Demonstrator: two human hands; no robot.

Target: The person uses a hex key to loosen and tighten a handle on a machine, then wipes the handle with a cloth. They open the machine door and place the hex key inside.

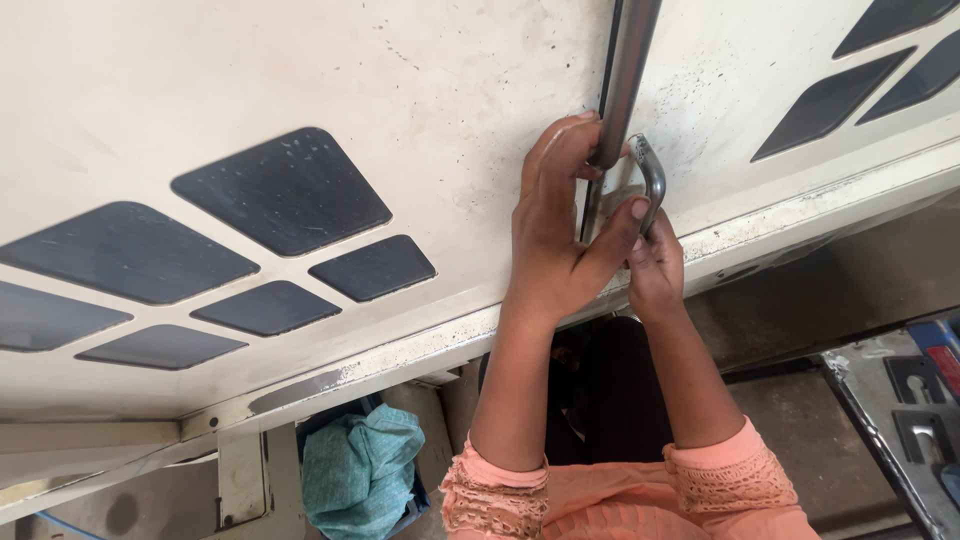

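Observation:
A large cream-white panel [300, 80] with dark rhombus-shaped patches fills the upper view. A shiny metal pipe [628, 60] stands against it near the middle. My left hand [560, 230] grips the lower end of the pipe, its thumb pressing on a curved metal clamp [650, 175]. My right hand [655, 270] sits just below and behind, fingers closed on the clamp's lower end. Both forearms come up from peach lace-cuffed sleeves [620, 490].
The panel's lower edge [400, 350] runs diagonally with worn paint. A teal cloth [360, 470] lies in a box at the bottom. Metal brackets [915, 400] lie on a surface at the right. Grey floor [800, 440] shows below.

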